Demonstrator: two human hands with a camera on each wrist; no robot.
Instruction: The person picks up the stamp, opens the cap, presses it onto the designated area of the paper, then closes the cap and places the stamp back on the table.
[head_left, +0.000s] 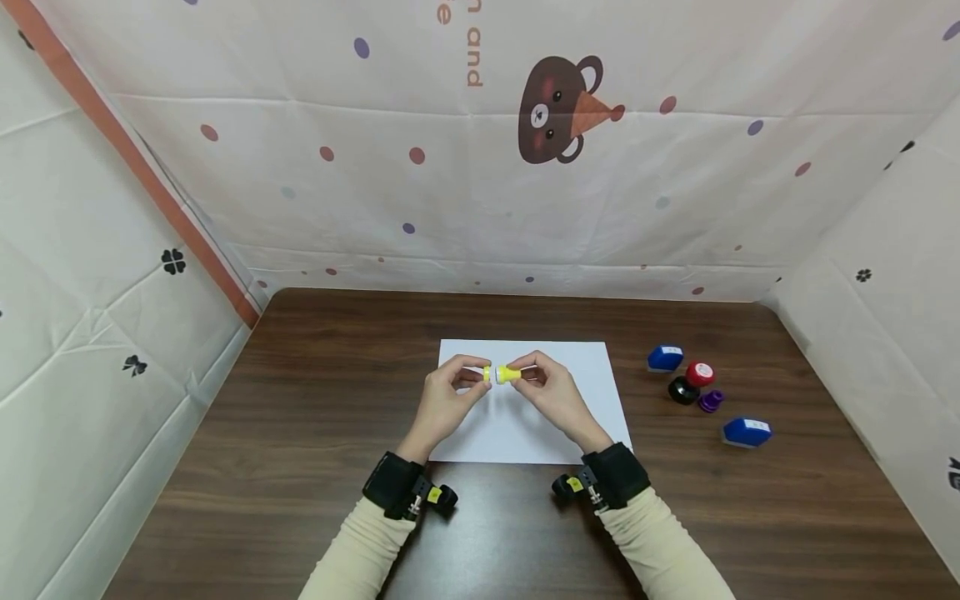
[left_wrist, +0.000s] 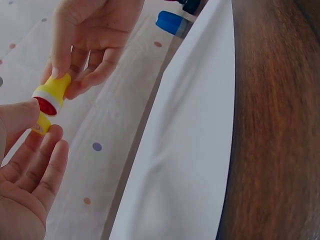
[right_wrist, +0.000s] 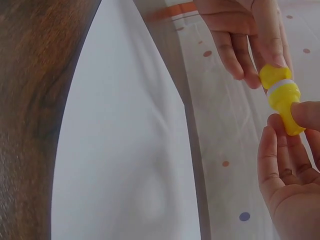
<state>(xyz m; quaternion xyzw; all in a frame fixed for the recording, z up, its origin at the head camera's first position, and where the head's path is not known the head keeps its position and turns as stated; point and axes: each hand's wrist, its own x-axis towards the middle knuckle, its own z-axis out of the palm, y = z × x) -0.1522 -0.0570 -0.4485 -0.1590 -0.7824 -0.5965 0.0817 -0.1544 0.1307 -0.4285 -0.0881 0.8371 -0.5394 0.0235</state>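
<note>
Over the sheet of white paper [head_left: 558, 417], both hands hold the parts of a small yellow stamp at the same height. My right hand [head_left: 557, 398] pinches the yellow stamp [right_wrist: 286, 97] by its narrow handle; its white collar and red face [left_wrist: 47, 106] point toward the other hand. Between thumb and fingers, my left hand [head_left: 446, 404] pinches the round yellow cap [right_wrist: 274, 76]. A narrow gap separates cap and stamp in the head view, while in the right wrist view they overlap.
Right of the paper lie two blue stamps, one farther back [head_left: 665, 358] and one nearer [head_left: 747, 432]. Between them are a red-topped round piece [head_left: 701, 373], a black round piece [head_left: 682, 391] and a small purple stamp [head_left: 711, 401]. The brown wooden table [head_left: 330, 400] meets hanging white cloth behind.
</note>
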